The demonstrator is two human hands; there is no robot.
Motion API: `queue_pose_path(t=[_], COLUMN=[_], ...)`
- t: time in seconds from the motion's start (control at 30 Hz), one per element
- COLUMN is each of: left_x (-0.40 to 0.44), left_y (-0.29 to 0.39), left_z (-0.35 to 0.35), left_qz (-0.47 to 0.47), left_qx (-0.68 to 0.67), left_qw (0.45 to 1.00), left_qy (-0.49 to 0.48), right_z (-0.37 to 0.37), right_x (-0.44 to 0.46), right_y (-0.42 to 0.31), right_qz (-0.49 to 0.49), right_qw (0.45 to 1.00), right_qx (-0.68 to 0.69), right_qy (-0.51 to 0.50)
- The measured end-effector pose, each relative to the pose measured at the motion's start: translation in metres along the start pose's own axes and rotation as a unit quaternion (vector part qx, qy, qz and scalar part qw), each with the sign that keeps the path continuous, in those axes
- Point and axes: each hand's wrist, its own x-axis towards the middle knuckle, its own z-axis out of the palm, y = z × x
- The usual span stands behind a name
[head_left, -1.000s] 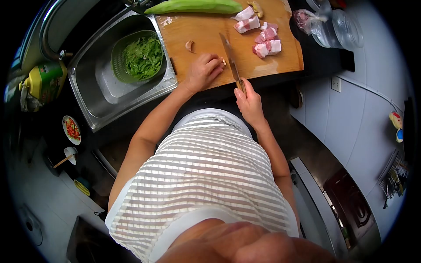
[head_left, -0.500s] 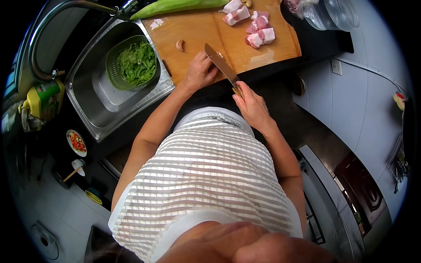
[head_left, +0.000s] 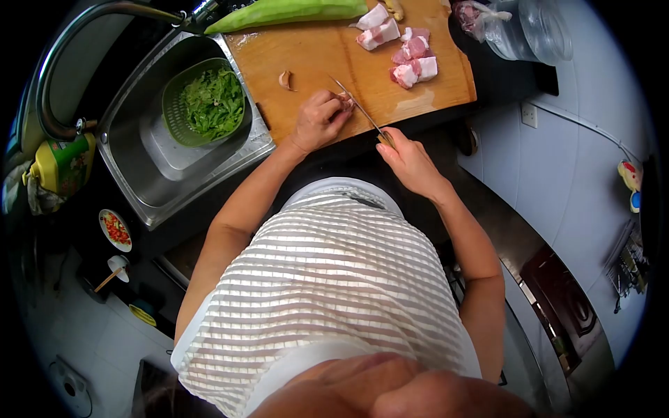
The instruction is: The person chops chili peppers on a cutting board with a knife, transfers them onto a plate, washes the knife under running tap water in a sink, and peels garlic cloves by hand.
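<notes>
My right hand (head_left: 410,161) is wrapped round the handle of a kitchen knife (head_left: 364,110), its blade seen almost edge-on and slanting up to the left over the wooden cutting board (head_left: 317,59). Beside the blade, the closed fingers of my left hand (head_left: 320,120) pinch a small garlic clove (head_left: 345,101) near the board's front edge. The blade is at or against the clove; whether it cuts in cannot be made out. Another garlic clove (head_left: 286,80) lies loose on the board, up and left of my left hand.
Pork chunks (head_left: 416,70) and a long green gourd (head_left: 293,14) lie on the board, with a piece of ginger (head_left: 394,8) at its far edge. Left is a metal sink (head_left: 132,139) holding a basket (head_left: 171,104) of leafy greens. A bowl of chopped chillies (head_left: 115,230) stands below.
The knife has turned from showing its broad side to nearly edge-on, beside the clove. My right hand has shifted slightly right, its elbow farther out. The clove in my left fingers now shows more.
</notes>
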Motion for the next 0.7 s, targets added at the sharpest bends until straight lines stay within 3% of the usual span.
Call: queue_pose_path(t=[0.3, 0.37, 0.4, 0.43, 0.5, 0.63, 0.7], left_x=[-0.005, -0.007, -0.007, -0.008, -0.013, -0.017, -0.017], left_y=[-0.001, 0.0, 0.001, 0.001, 0.0, -0.003, -0.005], left_z=[0.001, 0.001, 0.002, 0.002, -0.001, -0.016, -0.019], left_qz=[-0.004, 0.007, -0.008, -0.023, -0.039, -0.041, -0.06], left_qx=[0.013, 0.016, -0.01, -0.036, -0.047, -0.012, -0.001], left_qw=[1.0, 1.0, 1.0, 0.999, 0.997, 0.996, 0.997], left_qy=[-0.011, -0.007, 0.005, 0.015, 0.046, 0.078, 0.052], right_z=[0.006, 0.003, -0.004, -0.005, -0.003, -0.022, -0.038], right_x=[0.039, 0.037, 0.035, 0.031, 0.024, 0.0, -0.001], right_y=[0.011, 0.016, 0.014, 0.015, 0.017, 0.024, 0.027], right_qz=[-0.044, 0.023, 0.088, 0.085, 0.105, 0.001, -0.045], right_qw=[0.999, 0.998, 0.983, 0.983, 0.939, 0.9, 0.904], right_qx=[-0.008, 0.05, 0.149, 0.147, 0.326, 0.434, 0.416], right_qy=[-0.002, -0.026, -0.066, -0.064, -0.037, 0.024, 0.087])
